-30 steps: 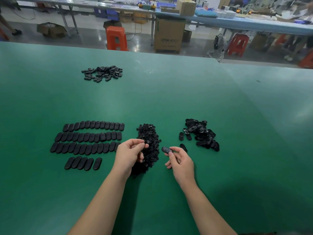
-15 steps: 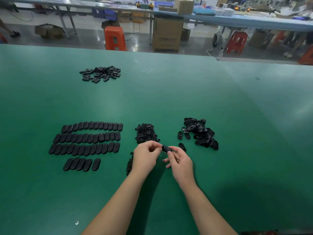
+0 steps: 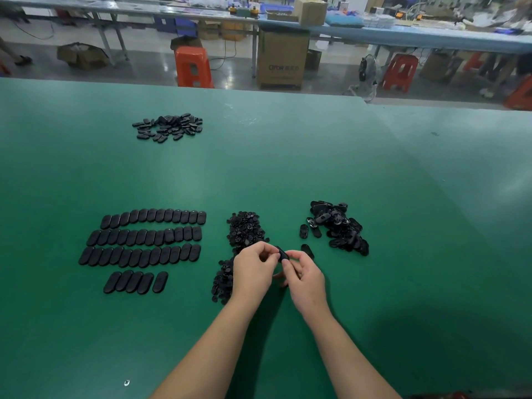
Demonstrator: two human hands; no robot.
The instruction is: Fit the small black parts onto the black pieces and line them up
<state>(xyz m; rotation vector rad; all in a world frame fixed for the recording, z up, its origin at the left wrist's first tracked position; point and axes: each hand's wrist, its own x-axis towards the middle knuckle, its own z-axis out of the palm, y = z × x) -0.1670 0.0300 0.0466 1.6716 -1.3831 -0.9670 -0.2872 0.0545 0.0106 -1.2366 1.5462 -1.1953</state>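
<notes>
Both hands meet over the green tabletop (image 3: 288, 168), just in front of the person. The right hand (image 3: 306, 279) pinches one flat, black, oval plastic piece (image 3: 281, 254) between thumb and fingers, so its grip is closed on that piece. The left hand (image 3: 253, 272) has its fingers curled in at the same piece, pinching at its near end; it looks like it is pushing a small part in, but the small part itself is too tiny and hidden to see. So the step in hand looks like the fitting step. The held piece sits just above the tabletop, between the two hands, and its long side runs from up-left to down-right, tilted. Behind the left hand lies the heap of small black round parts (image 3: 244, 230). To the right is the pile of loose black oval pieces (image 3: 339, 228) that likely wait their turn. To the left are four neat rows of finished black oval pieces (image 3: 144, 246); each one there stands with its long side pointing away from the person, side by side. The front row is short. Next, the piece probably needs a firm press, then a turn so its long side points away too, and a spot at the right end of the short front row. A far pile of black bits (image 3: 168, 126) lies well apart.
</notes>
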